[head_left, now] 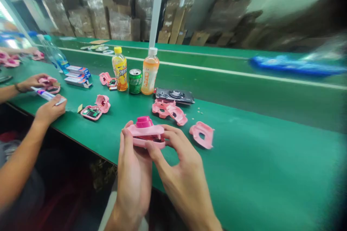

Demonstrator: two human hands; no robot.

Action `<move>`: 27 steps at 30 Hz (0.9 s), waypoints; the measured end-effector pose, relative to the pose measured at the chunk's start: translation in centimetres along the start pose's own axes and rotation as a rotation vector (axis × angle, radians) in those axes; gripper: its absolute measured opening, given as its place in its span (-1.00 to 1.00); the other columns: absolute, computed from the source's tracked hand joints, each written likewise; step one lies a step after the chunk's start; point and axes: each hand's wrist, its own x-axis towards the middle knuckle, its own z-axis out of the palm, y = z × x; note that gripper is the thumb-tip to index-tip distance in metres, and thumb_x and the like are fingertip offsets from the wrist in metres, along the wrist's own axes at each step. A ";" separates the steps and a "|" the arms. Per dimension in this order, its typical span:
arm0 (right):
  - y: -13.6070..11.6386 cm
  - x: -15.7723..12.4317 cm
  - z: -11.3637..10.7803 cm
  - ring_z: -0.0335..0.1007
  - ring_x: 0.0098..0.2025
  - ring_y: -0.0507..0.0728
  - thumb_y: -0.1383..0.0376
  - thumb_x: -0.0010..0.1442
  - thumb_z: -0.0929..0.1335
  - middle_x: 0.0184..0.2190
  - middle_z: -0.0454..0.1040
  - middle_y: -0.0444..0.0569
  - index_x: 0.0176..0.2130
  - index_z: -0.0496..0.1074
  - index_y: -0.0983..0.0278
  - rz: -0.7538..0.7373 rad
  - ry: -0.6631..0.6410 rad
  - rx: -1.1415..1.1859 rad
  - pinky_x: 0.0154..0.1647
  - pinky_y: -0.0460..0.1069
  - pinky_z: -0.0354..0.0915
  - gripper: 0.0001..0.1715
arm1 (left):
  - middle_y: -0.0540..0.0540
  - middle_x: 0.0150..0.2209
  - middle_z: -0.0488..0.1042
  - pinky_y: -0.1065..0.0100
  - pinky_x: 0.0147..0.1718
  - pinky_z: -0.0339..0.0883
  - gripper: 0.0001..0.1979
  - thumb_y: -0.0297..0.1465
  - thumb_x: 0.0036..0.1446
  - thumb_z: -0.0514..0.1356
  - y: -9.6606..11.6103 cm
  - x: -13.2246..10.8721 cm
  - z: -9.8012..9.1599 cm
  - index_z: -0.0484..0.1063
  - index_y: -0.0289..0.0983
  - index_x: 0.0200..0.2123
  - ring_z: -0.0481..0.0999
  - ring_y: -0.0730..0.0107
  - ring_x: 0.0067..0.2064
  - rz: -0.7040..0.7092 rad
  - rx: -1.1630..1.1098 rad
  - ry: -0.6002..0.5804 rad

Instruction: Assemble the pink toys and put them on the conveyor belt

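Between my two hands is a pink toy camera (148, 131) with a darker pink lens ring on top. Its two shell halves stand apart along the right side, and dark parts show in the gap. My left hand (132, 169) grips its left end, fingers closed round it. My right hand (179, 158) pinches the right end, thumb on the lower half and fingers at the upper. Just beyond my hands lie an open pink shell (169, 111) and, to the right, a single pink shell piece (202, 134).
An opened pink camera with a circuit board (93, 111) lies left of my hands. A yellow-capped bottle (120, 69), green can (135, 81), orange drink bottle (150, 72) and black phone-like device (175, 95) stand or lie behind. At left, a co-worker's hands hold a tube (48, 95) and pink shell.
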 end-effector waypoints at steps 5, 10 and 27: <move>1.1 -0.5 0.7 0.43 0.12 0.21 0.10 0.32 0.37 0.12 0.42 0.04 -0.11 0.53 0.18 0.147 -0.057 0.146 0.08 0.09 0.45 -0.75 | 0.01 -0.13 0.65 0.18 -0.27 0.62 -0.49 -0.06 0.47 -0.28 2.4 -1.6 1.7 0.31 -0.02 0.20 0.66 0.10 -0.01 -0.209 -0.439 -0.143; 2.1 -0.8 1.6 0.38 0.21 0.24 0.09 0.35 0.35 0.18 0.41 0.03 -0.05 0.54 0.14 0.165 -0.049 0.165 0.14 0.16 0.42 -0.72 | -0.03 -0.04 0.64 0.19 -0.25 0.64 -0.60 -0.05 0.45 -0.12 1.7 -0.9 1.7 0.36 -0.08 0.09 0.67 0.12 -0.03 -0.257 -0.619 -0.095; 3.7 -1.6 0.0 0.58 0.01 0.16 0.22 0.27 0.48 -0.02 0.60 0.00 0.03 0.41 0.19 -0.177 0.196 0.032 0.03 0.06 0.51 -0.64 | -0.12 -0.13 0.63 0.09 0.03 0.55 -0.54 -0.14 0.45 -0.10 1.9 -1.1 2.3 0.52 -0.24 -0.03 0.62 0.06 0.03 -0.594 -0.979 -0.216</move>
